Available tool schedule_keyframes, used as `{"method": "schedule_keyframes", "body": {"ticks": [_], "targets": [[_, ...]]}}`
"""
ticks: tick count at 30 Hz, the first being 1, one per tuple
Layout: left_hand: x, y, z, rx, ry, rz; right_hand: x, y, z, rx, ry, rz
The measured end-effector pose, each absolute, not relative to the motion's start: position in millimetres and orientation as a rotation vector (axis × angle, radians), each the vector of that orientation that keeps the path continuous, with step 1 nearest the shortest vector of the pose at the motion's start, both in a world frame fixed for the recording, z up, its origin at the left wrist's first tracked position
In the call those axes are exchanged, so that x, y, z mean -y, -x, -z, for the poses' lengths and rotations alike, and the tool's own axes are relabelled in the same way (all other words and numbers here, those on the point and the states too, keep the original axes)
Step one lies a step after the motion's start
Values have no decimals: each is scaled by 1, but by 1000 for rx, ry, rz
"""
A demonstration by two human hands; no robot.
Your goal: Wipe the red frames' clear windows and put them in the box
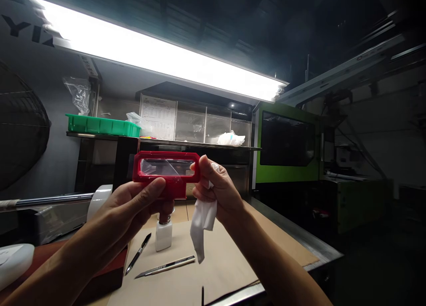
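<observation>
A red plastic frame with a clear window (176, 180) is held up in front of me, above the bench. My left hand (140, 204) grips its lower left side, thumb on the front face. At the frame's right end, my right hand (218, 188) pinches the edge between thumb and fingers. A white cloth (203, 219) is also tucked in my right hand and hangs below it. Beneath the hands stands a small white bottle (163, 236), its top partly hidden by the left fingers. A pen (139, 253) and a craft knife (164, 267) lie nearby.
Brown board (219, 270) covers the metal-edged bench. Behind it, a shelf carries a green tray (103, 125) and a crumpled white bag (231, 139). A bright lamp (159, 53) hangs overhead. A green machine (286, 141) stands at right, a large fan (21, 124) at left.
</observation>
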State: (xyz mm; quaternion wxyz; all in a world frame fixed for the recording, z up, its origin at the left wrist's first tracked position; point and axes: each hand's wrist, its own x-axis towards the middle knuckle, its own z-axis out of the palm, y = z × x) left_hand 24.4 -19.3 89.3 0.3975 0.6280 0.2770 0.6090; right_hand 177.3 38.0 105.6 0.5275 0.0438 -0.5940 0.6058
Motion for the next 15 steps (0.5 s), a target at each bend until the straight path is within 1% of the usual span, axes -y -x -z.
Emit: {"method": "schedule_keyframes", "body": {"ticks": [5,11,15], "targets": [[13,-23,-83,-642,-1421,-1554,-39,-176,-101,1458,-199,-1483],[9,-15,-72,-671,-1321,-1560,-34,-177,-103,1567,-186,-1527],[11,-15,-67,-657,-1230,-1532,-32,-176,-103,1640,-192,-1475]]}}
